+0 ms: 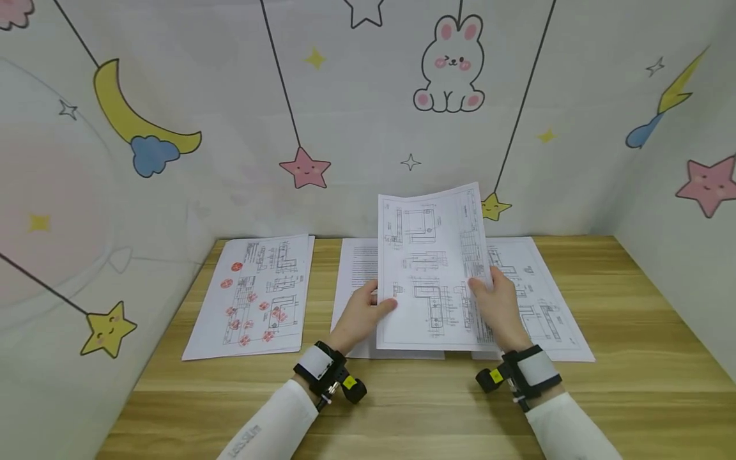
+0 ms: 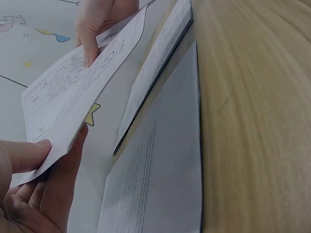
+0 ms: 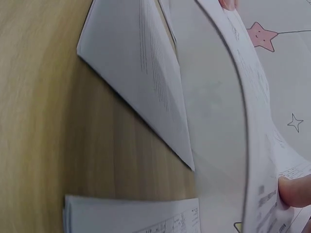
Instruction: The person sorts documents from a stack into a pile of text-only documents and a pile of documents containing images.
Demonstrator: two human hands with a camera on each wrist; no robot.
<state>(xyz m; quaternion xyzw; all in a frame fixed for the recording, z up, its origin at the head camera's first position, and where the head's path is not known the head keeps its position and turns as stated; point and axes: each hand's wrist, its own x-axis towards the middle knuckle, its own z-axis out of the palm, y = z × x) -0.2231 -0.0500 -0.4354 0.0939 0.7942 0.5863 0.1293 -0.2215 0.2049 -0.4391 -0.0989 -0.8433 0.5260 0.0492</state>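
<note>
A printed technical drawing (image 1: 431, 255) is held up over the table, its sheet tilted and slightly bowed. My left hand (image 1: 361, 316) pinches its lower left edge, thumb on the printed face and fingers behind. At the opposite edge, my right hand (image 1: 499, 306) grips the paper with the thumb in front. In the left wrist view the drawing (image 2: 58, 116) curves between both hands. The right wrist view shows its blank back and the right thumb (image 3: 296, 191) pressing the printed side. Behind the sheet, a text-printed paper pile (image 1: 356, 268) is partly hidden.
To the left lies a stack of drawings (image 1: 264, 294) marked with several red stamps. Another pile of drawings (image 1: 546, 306) lies at the right, partly covered by the right hand and the held sheet. The wooden table (image 1: 402, 409) meets a cartoon-patterned curtain (image 1: 356, 115) at the back.
</note>
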